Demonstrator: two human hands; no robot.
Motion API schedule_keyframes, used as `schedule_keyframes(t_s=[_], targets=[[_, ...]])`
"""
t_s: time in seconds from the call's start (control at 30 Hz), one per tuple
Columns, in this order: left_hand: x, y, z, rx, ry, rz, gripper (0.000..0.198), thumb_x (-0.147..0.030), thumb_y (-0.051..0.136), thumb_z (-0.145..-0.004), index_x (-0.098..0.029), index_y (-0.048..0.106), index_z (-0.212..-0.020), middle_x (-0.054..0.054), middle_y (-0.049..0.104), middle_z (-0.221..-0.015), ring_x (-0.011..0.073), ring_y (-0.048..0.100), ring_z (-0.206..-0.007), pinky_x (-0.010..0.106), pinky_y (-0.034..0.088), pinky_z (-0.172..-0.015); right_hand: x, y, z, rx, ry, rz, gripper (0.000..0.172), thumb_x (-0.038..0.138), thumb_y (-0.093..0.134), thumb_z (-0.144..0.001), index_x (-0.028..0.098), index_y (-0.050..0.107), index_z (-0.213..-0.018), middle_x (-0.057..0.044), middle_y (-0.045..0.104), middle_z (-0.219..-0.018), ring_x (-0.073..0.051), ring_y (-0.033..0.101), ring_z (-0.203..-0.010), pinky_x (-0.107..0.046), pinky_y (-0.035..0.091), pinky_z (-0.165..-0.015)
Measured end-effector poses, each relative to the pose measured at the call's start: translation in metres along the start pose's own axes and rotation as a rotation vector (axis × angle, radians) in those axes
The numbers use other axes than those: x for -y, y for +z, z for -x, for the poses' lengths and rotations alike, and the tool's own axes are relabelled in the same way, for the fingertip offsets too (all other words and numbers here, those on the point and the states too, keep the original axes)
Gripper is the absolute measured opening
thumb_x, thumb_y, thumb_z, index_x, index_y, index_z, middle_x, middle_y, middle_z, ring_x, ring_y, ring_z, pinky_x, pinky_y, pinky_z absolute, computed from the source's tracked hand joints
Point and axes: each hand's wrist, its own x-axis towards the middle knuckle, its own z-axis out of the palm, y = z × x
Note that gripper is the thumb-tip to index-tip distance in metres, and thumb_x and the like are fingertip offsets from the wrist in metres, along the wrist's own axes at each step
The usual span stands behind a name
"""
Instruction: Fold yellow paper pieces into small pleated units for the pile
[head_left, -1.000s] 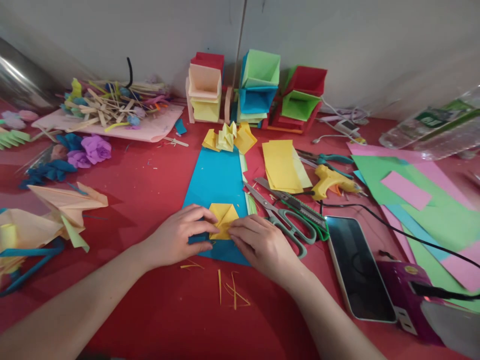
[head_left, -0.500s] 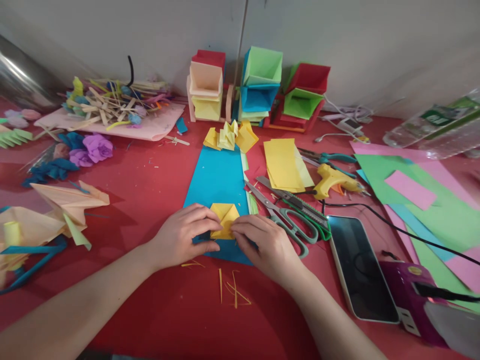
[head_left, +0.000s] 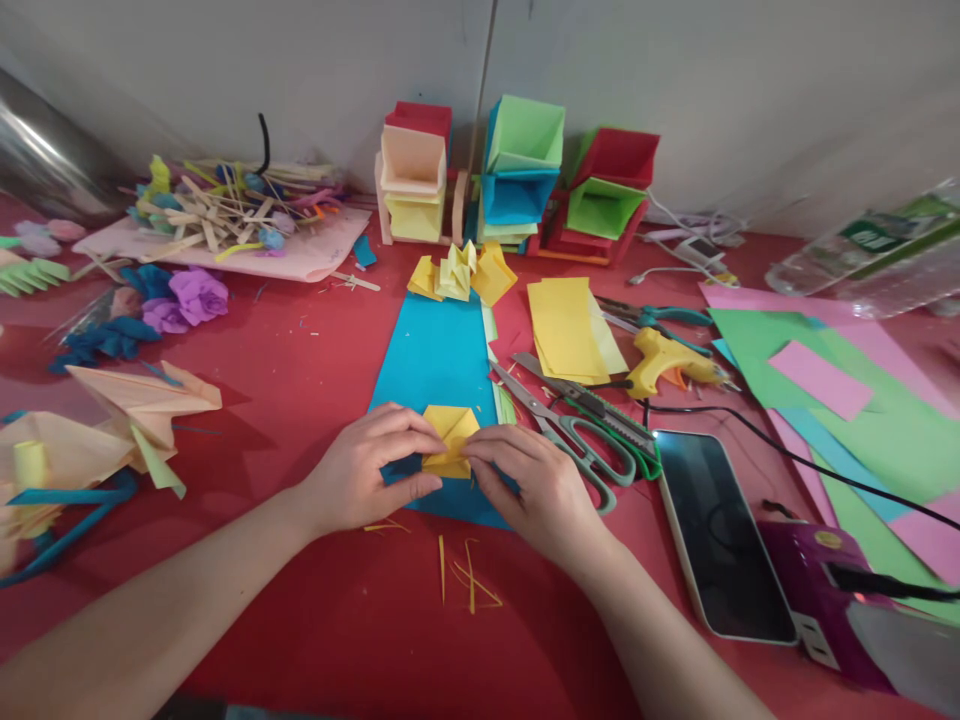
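Folding looks partway along

The yellow paper (head_left: 451, 438) lies creased on the blue sheet's (head_left: 439, 345) near part. Folded pieces (head_left: 456, 273) sit at the blue sheet's far end; yellow sheets (head_left: 564, 332) to its right look unfolded. The left hand (head_left: 375, 460) arches at the paper's left edge, fingers and thumb spread; the right hand's (head_left: 538, 478) fingers touch its right edge, pinching or pressing unclear.
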Motion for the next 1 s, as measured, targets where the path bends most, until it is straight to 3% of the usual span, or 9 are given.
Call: schedule_keyframes(t_s=[0.17, 0.43, 0.6, 0.77, 1.0], targets=[[0.0024, 0.0004, 0.0008, 0.007, 0.035, -0.029, 0.022, -0.031, 0.064, -0.076, -0.018, 0.063, -0.094, 0.005, 0.064, -0.091, 0.0166, 0.055, -0.086, 0.032, 0.046, -0.078, -0.0005, 0.0003, 0.0017, 0.008, -0.002, -0.007, 0.016, 0.017, 0.047, -0.086, 0.017, 0.062, -0.092, -0.007, 0.066, -0.093, -0.017, 0.06, -0.085, -0.03, 0.048, -0.074], [0.0028, 0.0032, 0.0033, 0.04, 0.075, -0.109, 0.012, -0.017, 0.054, -0.084, -0.019, 0.061, -0.093, 0.004, 0.064, -0.091, 0.0144, 0.055, -0.084, 0.031, 0.045, -0.077, -0.002, 0.0002, 0.0044, 0.061, -0.017, 0.003, 0.014, 0.019, 0.05, -0.085, 0.018, 0.061, -0.094, -0.006, 0.065, -0.093, -0.017, 0.06, -0.086, -0.031, 0.049, -0.076], [0.0029, 0.0069, 0.0066, 0.094, 0.059, -0.158, 0.008, -0.018, 0.053, -0.084, -0.017, 0.06, -0.089, 0.003, 0.064, -0.09, 0.0154, 0.055, -0.084, 0.03, 0.045, -0.075, -0.0014, 0.0029, 0.0066, 0.131, -0.013, 0.08, 0.029, 0.025, 0.063, -0.077, 0.016, 0.056, -0.103, -0.01, 0.061, -0.103, -0.022, 0.056, -0.092, -0.037, 0.049, -0.078], [0.0017, 0.0074, 0.0071, 0.05, 0.064, -0.148, 0.008, -0.017, 0.052, -0.085, -0.018, 0.06, -0.084, 0.003, 0.065, -0.088, 0.0138, 0.057, -0.081, 0.029, 0.045, -0.075, 0.0004, 0.0061, 0.0058, 0.113, -0.028, 0.144, 0.015, 0.022, 0.054, -0.083, 0.016, 0.058, -0.096, -0.009, 0.061, -0.094, -0.02, 0.055, -0.084, -0.035, 0.048, -0.073], [0.002, 0.0057, 0.0071, 0.095, 0.008, -0.155, 0.01, -0.022, 0.05, -0.086, -0.018, 0.058, -0.092, 0.003, 0.065, -0.09, 0.0152, 0.058, -0.085, 0.031, 0.046, -0.077, 0.001, 0.0074, 0.0053, 0.102, -0.069, 0.157, 0.018, 0.02, 0.046, -0.088, 0.017, 0.063, -0.089, -0.007, 0.063, -0.086, -0.016, 0.054, -0.078, -0.03, 0.046, -0.07]])
